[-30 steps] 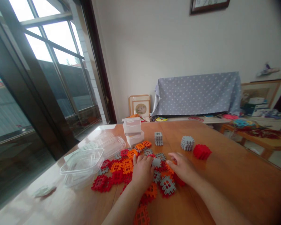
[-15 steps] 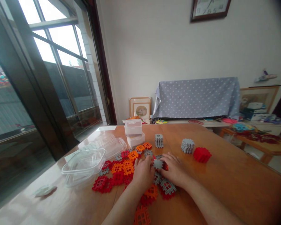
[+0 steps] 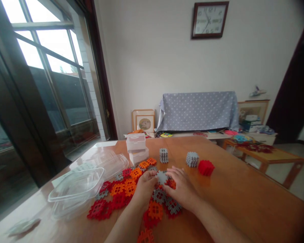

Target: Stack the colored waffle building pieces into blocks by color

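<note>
Grey toothed piece [image 3: 162, 178] sits between the two hands, over the spread of loose orange, red and grey pieces [image 3: 119, 200]. The left hand [image 3: 146, 186] pinches its left edge; the right hand [image 3: 181, 187] curves at its right side, thumb and fingers apart, whether gripping I cannot tell. Farther right stand a grey stack [image 3: 192, 159] and red stack [image 3: 206, 168].

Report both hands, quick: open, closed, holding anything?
Left hand: closed, fingers on the grey piece.
Right hand: partly open beside that piece; contact unclear.
</note>
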`<state>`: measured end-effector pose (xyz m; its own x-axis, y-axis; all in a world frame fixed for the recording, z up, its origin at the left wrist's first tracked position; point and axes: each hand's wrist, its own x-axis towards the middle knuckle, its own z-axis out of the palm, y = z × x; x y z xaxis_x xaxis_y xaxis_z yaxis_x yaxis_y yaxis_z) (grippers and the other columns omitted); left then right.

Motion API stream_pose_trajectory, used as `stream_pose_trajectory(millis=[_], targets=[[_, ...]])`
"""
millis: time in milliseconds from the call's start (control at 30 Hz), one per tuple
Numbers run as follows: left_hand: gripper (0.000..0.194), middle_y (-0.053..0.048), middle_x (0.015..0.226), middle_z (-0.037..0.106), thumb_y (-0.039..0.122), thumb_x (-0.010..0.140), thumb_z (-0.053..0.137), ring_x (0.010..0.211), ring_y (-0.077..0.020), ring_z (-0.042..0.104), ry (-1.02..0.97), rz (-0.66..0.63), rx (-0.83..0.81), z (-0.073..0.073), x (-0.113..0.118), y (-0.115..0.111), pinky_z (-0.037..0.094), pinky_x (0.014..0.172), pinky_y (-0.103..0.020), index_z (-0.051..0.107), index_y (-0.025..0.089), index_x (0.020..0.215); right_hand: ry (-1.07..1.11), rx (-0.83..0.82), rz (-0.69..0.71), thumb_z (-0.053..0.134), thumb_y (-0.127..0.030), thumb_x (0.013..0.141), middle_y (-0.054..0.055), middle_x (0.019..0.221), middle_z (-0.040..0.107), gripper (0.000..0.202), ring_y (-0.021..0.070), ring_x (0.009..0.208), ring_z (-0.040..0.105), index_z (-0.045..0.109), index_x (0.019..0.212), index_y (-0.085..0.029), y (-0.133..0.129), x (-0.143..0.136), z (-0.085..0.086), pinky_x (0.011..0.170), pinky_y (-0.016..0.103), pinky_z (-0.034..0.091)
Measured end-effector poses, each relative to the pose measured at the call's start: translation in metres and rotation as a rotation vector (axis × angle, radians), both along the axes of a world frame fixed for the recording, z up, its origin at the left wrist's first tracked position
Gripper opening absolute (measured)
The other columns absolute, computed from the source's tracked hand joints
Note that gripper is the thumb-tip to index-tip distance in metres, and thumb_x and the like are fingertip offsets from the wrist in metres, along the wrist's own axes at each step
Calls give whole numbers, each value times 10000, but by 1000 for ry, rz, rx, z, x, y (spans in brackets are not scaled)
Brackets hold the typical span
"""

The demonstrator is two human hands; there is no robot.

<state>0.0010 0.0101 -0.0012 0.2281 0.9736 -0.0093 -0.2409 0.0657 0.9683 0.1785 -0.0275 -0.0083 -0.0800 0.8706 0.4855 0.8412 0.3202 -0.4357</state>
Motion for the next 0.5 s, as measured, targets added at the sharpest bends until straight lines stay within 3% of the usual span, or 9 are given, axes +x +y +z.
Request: stream_pose_trajectory(millis=[400, 500], targets=[[395, -34, 837, 685, 363, 711, 766, 680, -126, 597, -48, -70, -26, 5, 1, -5, 466, 696, -267, 613, 152, 1008, -21, -14, -33, 745, -478, 790, 49, 1262, 707, 411, 311, 1294, 527, 710, 1140, -267, -8, 0, 13, 1187, 535, 213], [489, -38, 891, 686, 446, 719, 767, 737, -141, 616, 37, -22, -19, 8, 0, -5, 473, 751, -285, 609, 156, 1080, -40, 8, -120, 707, -507, 816, 63, 1219, 726, 386, 310, 1264, 549, 723, 1108, -256, 0, 12, 16, 1160, 500, 261]])
